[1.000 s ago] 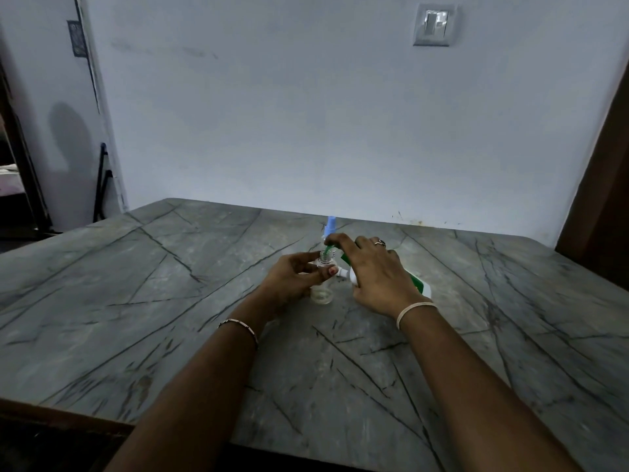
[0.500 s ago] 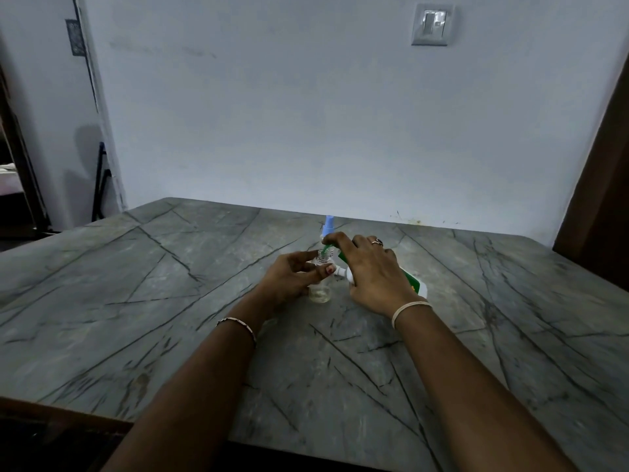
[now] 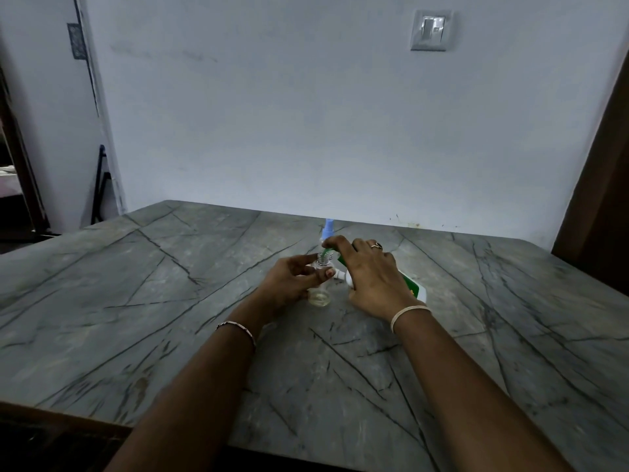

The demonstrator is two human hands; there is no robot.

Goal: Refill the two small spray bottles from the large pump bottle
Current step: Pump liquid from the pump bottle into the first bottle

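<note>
Left hand (image 3: 296,279) grips the small clear bottle (image 3: 319,287) by the neck, thumb and fingers pinched around it. The bottle stands upright on the tabletop (image 3: 136,301), cap off, with a thin layer of pale liquid at the bottom.

Right hand (image 3: 371,277) is wrapped around the pump bottle (image 3: 413,289), which is tilted hard toward the small one, base to the right and touching or just above the tabletop. Green-and-white label shows past the wrist. Index finger sits on the green pump head (image 3: 327,251), whose nozzle is right over the small bottle's mouth. Can't tell whether liquid is flowing; too dim and too small.

Second spray bottle (image 3: 328,227), blue top, stands just behind the hands, mostly hidden by them.

Ring on the right hand, band on each wrist. Grey veined stone tabletop, pale wall behind with a switch plate (image 3: 429,28) high up.
</note>
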